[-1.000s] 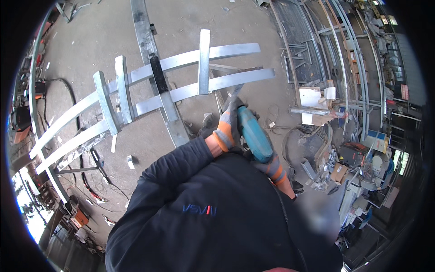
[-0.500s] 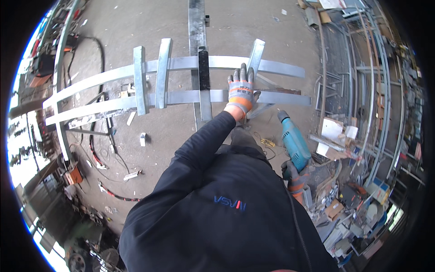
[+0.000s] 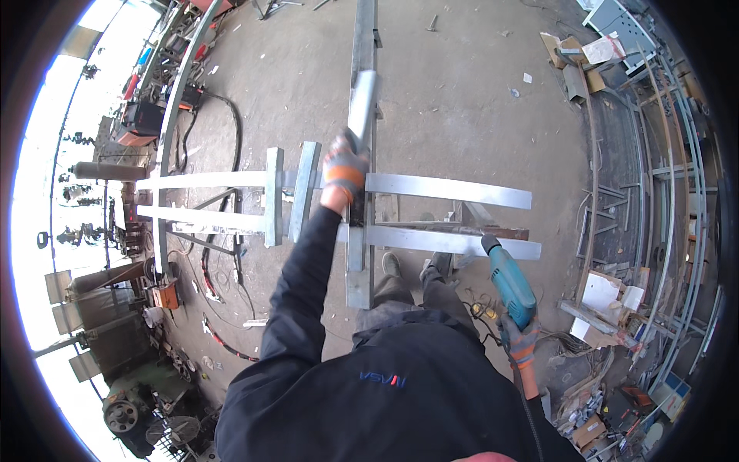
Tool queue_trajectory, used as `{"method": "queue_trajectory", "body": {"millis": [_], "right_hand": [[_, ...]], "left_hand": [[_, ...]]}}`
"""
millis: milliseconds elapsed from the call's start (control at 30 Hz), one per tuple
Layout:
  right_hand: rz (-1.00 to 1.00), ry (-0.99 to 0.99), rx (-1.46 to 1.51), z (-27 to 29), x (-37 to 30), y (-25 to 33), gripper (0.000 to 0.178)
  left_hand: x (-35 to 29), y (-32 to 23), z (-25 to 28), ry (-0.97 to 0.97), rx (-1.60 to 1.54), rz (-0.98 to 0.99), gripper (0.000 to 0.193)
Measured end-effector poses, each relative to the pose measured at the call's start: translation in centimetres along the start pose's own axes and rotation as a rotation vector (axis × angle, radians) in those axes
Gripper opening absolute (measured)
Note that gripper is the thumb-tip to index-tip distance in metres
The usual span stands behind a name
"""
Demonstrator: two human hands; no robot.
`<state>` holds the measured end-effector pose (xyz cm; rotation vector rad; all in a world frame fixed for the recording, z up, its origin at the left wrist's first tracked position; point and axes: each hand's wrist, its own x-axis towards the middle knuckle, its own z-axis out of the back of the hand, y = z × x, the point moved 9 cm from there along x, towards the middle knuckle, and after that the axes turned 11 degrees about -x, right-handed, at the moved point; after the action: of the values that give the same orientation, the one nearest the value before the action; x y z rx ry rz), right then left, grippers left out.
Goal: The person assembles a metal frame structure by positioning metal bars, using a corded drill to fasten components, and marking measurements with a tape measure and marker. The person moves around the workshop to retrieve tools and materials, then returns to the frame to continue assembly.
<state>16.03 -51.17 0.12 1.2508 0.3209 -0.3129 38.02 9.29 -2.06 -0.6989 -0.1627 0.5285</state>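
My left hand (image 3: 345,171), in a grey and orange glove, is closed round the near end of a short silver square metal tube (image 3: 362,106), which is slightly blurred and points away from me. The hand is above two long silver metal bars (image 3: 454,187) lying side by side across the work. Two other short square tubes (image 3: 274,197) rest across the bars, left of the hand. At the lower right my right hand (image 3: 522,339), gloved alike, grips the handle of a teal electric drill (image 3: 511,286). The drill's chuck reaches the right end of the nearer bar; its bit is hard to make out.
A long metal beam (image 3: 359,283) runs away from me under the bars, and a rail (image 3: 163,154) supports their left ends. Cables (image 3: 237,131) lie on the floor at left. Metal frames (image 3: 608,208), cardboard (image 3: 596,296) and scrap crowd the right side.
My left hand has gone from the right part of the bars to the left and farther out, taking the short square tube with it. The drill has come near the nearer bar's right end.
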Motion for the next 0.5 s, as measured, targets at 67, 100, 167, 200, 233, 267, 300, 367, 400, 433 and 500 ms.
{"method": "queue_trajectory", "body": {"millis": [67,100,167,200,233,267,300,367,400,433,500], "right_hand": [[-0.017,0.029,-0.070,0.1,0.7,0.8,0.046],[-0.040,0.035,-0.105,0.1,0.8,1.3,0.046],[-0.079,0.001,-0.135,0.1,0.4,2.8,0.044],[-0.087,-0.018,-0.130,-0.3,-0.1,3.6,0.043],[-0.106,-0.052,-0.152,-0.7,-0.6,4.4,0.041],[-0.107,-0.071,-0.167,-1.0,-1.4,5.4,0.039],[-0.133,-0.095,-0.199,-1.3,-2.0,6.2,0.037],[-0.181,-0.100,-0.126,-2.2,-3.1,7.3,0.031],[-0.229,-0.088,-0.086,-2.7,-3.4,7.4,0.029],[-0.217,-0.100,-0.106,-2.9,-3.6,7.7,0.027],[-0.218,-0.098,-0.118,-3.5,-3.8,7.2,0.024]], "left_hand": [[6.7,2.1,-0.2,-0.038,0.063,0.058,0.070],[9.8,3.2,-1.1,-0.026,0.098,0.077,0.068],[14.2,5.6,-3.9,0.001,0.139,0.129,0.065],[15.8,6.3,-5.7,0.007,0.146,0.145,0.064],[17.2,6.9,-7.4,0.011,0.149,0.166,0.063],[17.9,7.4,-8.8,0.016,0.141,0.183,0.061],[18.2,7.8,-9.8,0.029,0.125,0.217,0.060],[17.8,7.8,-10.0,0.083,0.132,0.206,0.062],[17.5,7.4,-9.2,0.090,0.080,0.193,0.066],[16.5,6.8,-6.7,0.008,0.115,0.103,0.069],[13.7,5.3,-0.7,-0.127,0.146,-0.141,0.075]]}}
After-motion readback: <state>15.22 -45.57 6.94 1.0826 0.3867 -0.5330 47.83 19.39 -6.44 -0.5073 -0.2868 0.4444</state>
